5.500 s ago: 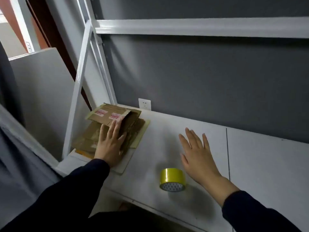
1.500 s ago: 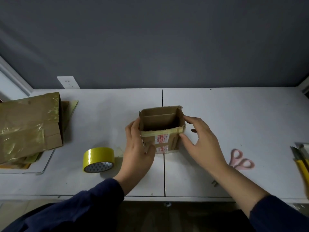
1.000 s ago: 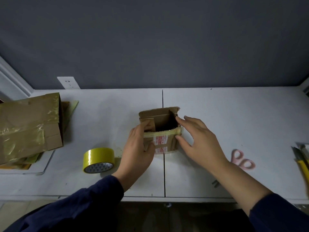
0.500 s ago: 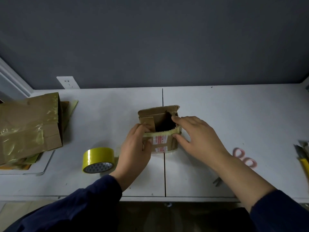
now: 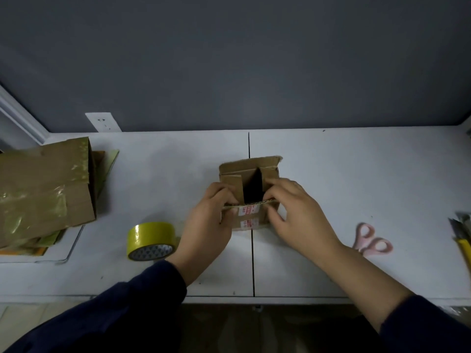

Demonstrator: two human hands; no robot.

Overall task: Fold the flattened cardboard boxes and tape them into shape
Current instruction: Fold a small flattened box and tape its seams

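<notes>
A small brown cardboard box (image 5: 248, 171) with red-and-white labels stands upright on the white table (image 5: 356, 174), its top open. My left hand (image 5: 207, 220) grips its left side, fingers curled over the left inner flap. My right hand (image 5: 298, 215) grips the right side, fingers pushing the right inner flap inward. Both side flaps lean into the opening with a dark gap between them. A roll of yellow tape (image 5: 150, 240) lies left of my left hand.
A stack of flattened, taped cardboard boxes (image 5: 43, 189) sits on a white tray at the far left. Pink-handled scissors (image 5: 372, 240) lie right of my right arm. Tools with a yellow handle (image 5: 462, 238) lie at the right edge. A grey wall backs the table.
I took a box from the stack, brought it to the table's middle and stood it open. Since a second ago both hands have folded the two side flaps inward.
</notes>
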